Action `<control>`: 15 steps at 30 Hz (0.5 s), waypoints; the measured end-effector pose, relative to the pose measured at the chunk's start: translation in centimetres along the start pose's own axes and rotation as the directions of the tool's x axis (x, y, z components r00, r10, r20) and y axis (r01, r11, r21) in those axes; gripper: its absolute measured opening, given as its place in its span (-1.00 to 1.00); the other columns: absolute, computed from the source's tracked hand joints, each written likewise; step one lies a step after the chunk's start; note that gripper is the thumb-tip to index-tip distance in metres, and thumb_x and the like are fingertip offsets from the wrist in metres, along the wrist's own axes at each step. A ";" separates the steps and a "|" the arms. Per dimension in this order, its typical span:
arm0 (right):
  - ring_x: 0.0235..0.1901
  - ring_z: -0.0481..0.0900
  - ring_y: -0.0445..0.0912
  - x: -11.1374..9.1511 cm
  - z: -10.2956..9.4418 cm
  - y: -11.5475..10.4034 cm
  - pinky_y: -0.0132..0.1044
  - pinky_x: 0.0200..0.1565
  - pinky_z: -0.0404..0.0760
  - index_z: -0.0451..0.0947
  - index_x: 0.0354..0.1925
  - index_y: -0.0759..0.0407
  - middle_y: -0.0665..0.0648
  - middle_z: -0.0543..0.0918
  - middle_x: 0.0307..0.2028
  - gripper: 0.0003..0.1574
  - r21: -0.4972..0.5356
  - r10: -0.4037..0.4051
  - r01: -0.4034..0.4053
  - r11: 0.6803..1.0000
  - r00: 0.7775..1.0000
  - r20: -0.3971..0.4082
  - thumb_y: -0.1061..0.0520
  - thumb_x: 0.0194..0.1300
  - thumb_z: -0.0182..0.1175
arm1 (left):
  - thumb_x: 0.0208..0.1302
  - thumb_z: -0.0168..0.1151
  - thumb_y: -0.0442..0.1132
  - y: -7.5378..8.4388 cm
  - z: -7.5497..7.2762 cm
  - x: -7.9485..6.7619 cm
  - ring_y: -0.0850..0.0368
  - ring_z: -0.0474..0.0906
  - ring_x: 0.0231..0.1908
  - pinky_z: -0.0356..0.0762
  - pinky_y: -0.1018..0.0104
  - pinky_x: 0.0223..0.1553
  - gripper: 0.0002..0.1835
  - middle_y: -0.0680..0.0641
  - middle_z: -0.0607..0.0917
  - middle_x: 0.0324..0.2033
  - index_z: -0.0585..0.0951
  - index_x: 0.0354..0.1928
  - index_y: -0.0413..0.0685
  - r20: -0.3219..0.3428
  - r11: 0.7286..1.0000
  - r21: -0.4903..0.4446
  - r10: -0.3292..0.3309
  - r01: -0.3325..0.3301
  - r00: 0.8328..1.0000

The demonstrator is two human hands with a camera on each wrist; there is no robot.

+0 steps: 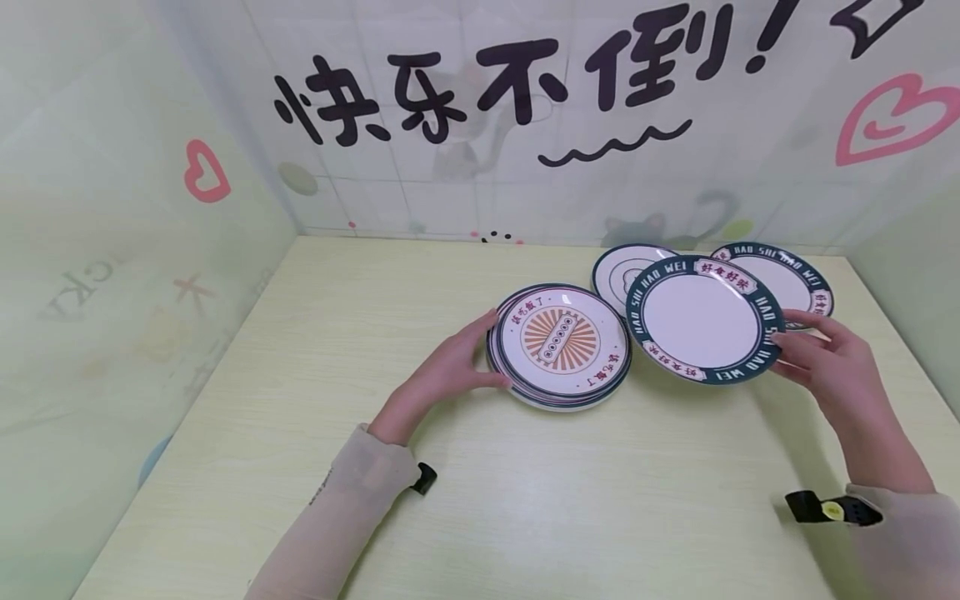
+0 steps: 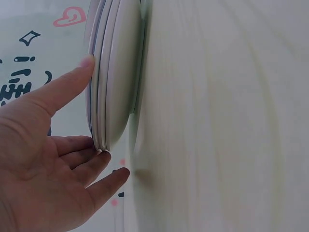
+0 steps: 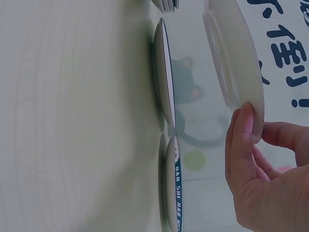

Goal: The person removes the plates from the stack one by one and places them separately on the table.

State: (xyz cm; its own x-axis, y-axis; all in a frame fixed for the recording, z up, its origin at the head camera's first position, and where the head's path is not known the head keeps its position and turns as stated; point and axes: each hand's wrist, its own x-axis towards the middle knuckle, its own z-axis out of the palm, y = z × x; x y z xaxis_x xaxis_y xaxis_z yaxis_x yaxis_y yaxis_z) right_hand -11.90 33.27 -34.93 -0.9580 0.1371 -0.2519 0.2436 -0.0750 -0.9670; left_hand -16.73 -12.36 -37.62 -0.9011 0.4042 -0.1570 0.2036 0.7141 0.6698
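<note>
My right hand point(image 1: 836, 367) pinches the right rim of a white plate point(image 1: 701, 321) with a dark green lettered border. In the right wrist view this plate point(image 3: 241, 58) is held off the table, thumb on one face and fingers on the other. My left hand point(image 1: 450, 358) touches the left edge of a stack of plates point(image 1: 558, 346), thumb and fingers spread along the rim. The top plate bears an orange sunburst. In the left wrist view several rims of the stack point(image 2: 108, 72) show beside the fingers point(image 2: 91, 164).
Behind the held plate, a white plate with a line drawing point(image 1: 630, 271) and another green-bordered plate point(image 1: 787, 283) lie on the pale wooden table point(image 1: 480, 500). A printed wall point(image 1: 420, 200) stands along the back, with side walls left and right.
</note>
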 end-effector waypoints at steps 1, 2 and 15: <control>-0.38 0.70 -0.30 0.0 -0.2 0.0 -0.48 -0.34 0.75 0.45 0.05 -0.11 -0.21 0.72 -0.34 -0.66 0.018 0.004 -0.004 1.000 1.000 -0.003 0.16 0.36 0.26 | 0.00 0.57 -0.01 0.0 0.0 0.0 0.00 -0.07 0.58 -0.04 0.07 0.61 0.19 0.01 0.02 0.59 0.02 0.59 0.05 -0.001 1.000 0.000 0.002 -0.002 1.000; -0.38 0.71 -0.30 -0.1 -0.5 0.0 -0.48 -0.34 0.76 0.46 0.05 -0.11 -0.20 0.72 -0.34 -0.64 0.031 0.009 -0.009 0.999 1.000 -0.009 0.15 0.35 0.28 | 0.00 0.57 -0.01 0.0 0.0 0.0 0.00 -0.07 0.58 -0.04 0.07 0.61 0.19 0.01 0.02 0.59 0.02 0.59 0.04 -0.001 1.000 0.000 0.004 -0.004 1.000; -0.47 0.73 -0.26 -0.6 -3.1 0.7 -0.45 -0.44 0.75 0.52 -0.03 -0.16 -0.20 0.76 -0.41 -0.66 0.087 -0.001 0.011 0.996 0.994 -0.107 0.17 0.29 0.34 | 0.02 0.56 -0.02 0.0 -0.1 0.1 0.01 -0.07 0.58 -0.05 0.09 0.61 0.18 0.00 0.02 0.59 0.02 0.59 0.02 0.004 1.000 -0.004 0.015 -0.015 1.000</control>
State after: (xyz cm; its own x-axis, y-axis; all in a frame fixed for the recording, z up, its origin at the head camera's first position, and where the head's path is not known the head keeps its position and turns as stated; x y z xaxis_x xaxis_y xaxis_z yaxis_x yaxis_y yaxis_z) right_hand -10.64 36.24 -35.57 -0.9365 0.2423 -0.2534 0.2193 -0.1590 -0.9626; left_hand -16.83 -12.40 -37.58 -0.8964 0.4169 -0.1502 0.2150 0.7055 0.6753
